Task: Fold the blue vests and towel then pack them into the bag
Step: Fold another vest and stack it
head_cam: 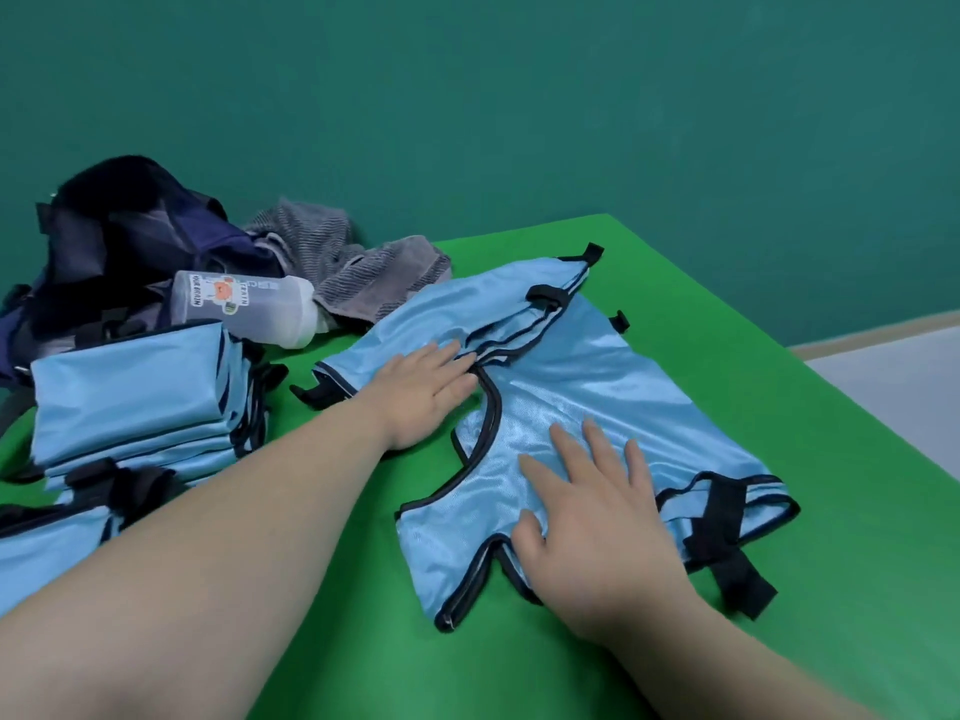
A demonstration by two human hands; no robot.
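Observation:
A light blue vest [639, 392] with black trim and black straps lies spread on the green table [857, 589]. My left hand [421, 389] presses flat on its upper left part, fingers straight. My right hand [597, 517] lies flat on its lower middle, fingers spread. A stack of folded blue vests [130, 402] sits at the left. Another blue vest [47, 543] lies at the lower left edge, partly behind my left arm. The grey striped towel [358, 272] is crumpled at the back. The dark navy bag [119, 236] slumps at the far left.
A translucent bottle [244, 309] with a white cap lies on its side between the bag, the towel and the folded stack. The table's right edge runs diagonally past the vest, with a pale floor [904, 387] beyond. A teal wall stands behind.

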